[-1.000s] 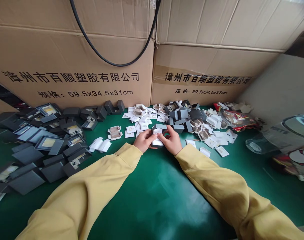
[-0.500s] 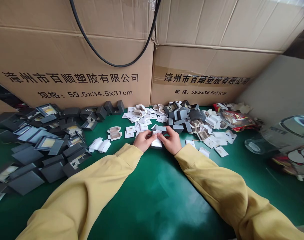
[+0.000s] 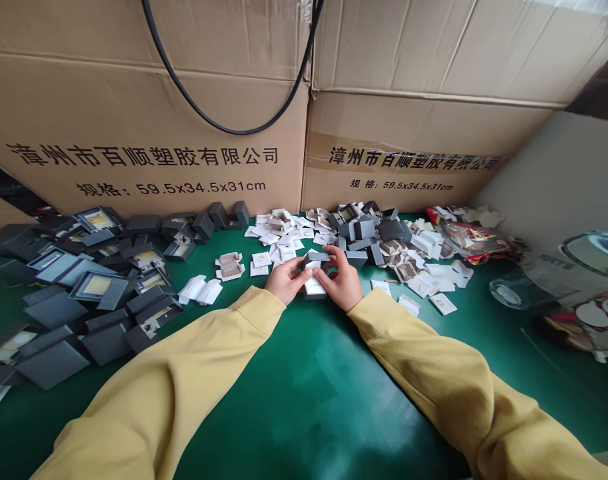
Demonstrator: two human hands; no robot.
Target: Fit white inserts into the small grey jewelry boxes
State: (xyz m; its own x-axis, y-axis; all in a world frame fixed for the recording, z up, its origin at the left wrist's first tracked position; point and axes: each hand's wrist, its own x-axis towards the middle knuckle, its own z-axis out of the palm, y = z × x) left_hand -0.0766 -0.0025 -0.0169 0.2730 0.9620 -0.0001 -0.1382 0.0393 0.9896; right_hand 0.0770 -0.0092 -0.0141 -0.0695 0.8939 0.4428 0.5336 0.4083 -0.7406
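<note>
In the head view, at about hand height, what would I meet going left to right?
Dark grey boxes, white folded card, left hand, grey-and-white box held between both hands, right hand, white square piece, clear container.

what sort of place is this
Probably a workbench in a small factory or workshop: many similar small dark grey boxes crowd the left of a green tabletop, and large cardboard cartons printed with a Chinese company name stand along its back.
</note>
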